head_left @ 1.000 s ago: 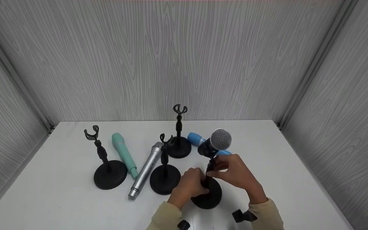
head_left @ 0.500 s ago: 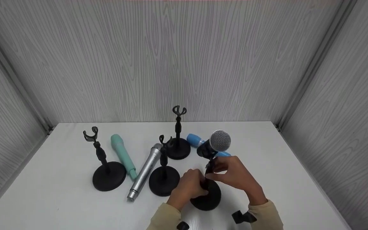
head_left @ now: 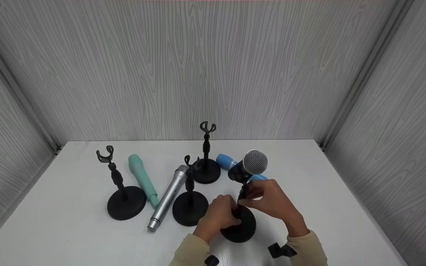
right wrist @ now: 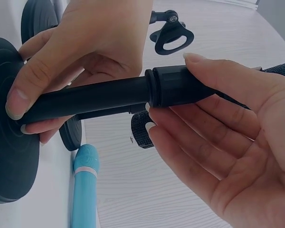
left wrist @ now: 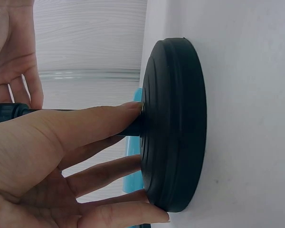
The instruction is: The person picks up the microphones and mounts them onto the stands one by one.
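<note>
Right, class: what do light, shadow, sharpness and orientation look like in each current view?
Head view: even, greyish light, faint shadow on the table beside the gripped stand, sheen on the silver mic; left wrist view: turned sideways, stand's base sharp; right wrist view: also sideways, no obvious motion blur.

Mint-green microphone (head_left: pixel 142 175), metallic silver microphone (head_left: pixel 169 195), blue microphone (head_left: pixel 225 161) lie near three black round-based stands (head_left: pixel 126 205); white tabletop (head_left: pixel 309 181), grey wood-grain walls (head_left: pixel 198 66).
</note>
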A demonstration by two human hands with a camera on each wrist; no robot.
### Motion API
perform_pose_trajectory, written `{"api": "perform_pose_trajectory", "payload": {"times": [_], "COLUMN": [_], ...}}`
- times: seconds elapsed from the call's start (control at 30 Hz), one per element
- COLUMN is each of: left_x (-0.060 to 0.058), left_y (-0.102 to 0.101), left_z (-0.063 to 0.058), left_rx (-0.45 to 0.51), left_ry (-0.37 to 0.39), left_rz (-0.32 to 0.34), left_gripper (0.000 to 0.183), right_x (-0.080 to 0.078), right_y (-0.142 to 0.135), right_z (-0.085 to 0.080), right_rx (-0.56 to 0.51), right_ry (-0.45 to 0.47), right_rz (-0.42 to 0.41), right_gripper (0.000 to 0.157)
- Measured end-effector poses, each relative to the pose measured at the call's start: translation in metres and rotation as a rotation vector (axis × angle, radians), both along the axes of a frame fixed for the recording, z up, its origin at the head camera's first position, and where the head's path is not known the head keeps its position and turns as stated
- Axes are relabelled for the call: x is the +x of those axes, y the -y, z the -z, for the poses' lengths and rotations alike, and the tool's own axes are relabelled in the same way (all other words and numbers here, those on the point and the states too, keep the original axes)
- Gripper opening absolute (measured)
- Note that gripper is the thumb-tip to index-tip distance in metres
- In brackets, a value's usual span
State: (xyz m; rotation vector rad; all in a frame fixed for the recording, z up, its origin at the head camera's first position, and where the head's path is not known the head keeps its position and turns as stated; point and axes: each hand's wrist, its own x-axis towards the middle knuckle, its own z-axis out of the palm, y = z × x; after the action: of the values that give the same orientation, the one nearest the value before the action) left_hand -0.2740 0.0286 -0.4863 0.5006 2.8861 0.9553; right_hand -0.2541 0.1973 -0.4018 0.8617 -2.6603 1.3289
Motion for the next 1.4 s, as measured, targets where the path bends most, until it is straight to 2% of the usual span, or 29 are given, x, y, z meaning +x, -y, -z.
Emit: {"api": "perform_pose_trajectory", "payload": {"times": [0.2, 0.27, 0.63, 0.83, 0.97, 1.17, 1.4], "left_x": [0.0, 0.0, -0.001, 0.0, 0.002, 0.003, 0.003], "left_y": [0.0, 0.0, -0.001, -0.001, 0.0, 0.001, 0.001], "left_z": [-0.001, -0.001, -0.001, -0.001, 0.0, 0.0, -0.001], "left_rx": [-0.018, -0.018, 0.003, 0.011, 0.007, 0.002, -0.001], "left_ry": [-0.001, -0.005, -0.003, -0.006, -0.016, -0.022, -0.016], "left_rz": [-0.004, -0.003, 0.011, 0.009, -0.001, -0.009, -0.007], "left_gripper": [0.022, 0.023, 0.019, 0.02, 0.026, 0.028, 0.029], "right_x": [-0.015, -0.017, -0.015, -0.007, -0.001, -0.011, -0.015], "right_y": [-0.008, -0.009, -0.011, -0.005, 0.0, -0.003, -0.008], "right_z": [0.021, 0.023, 0.023, 0.013, 0.004, 0.018, 0.024], "right_rx": [-0.01, -0.008, 0.0, -0.01, -0.022, 0.006, -0.003], "right_ry": [-0.008, -0.01, -0.007, 0.013, 0.021, 0.004, 0.005], "right_rz": [-0.01, -0.021, -0.094, -0.079, -0.036, 0.025, -0.082], "right_gripper": [0.017, 0.016, 0.016, 0.018, 0.018, 0.019, 0.017]}}
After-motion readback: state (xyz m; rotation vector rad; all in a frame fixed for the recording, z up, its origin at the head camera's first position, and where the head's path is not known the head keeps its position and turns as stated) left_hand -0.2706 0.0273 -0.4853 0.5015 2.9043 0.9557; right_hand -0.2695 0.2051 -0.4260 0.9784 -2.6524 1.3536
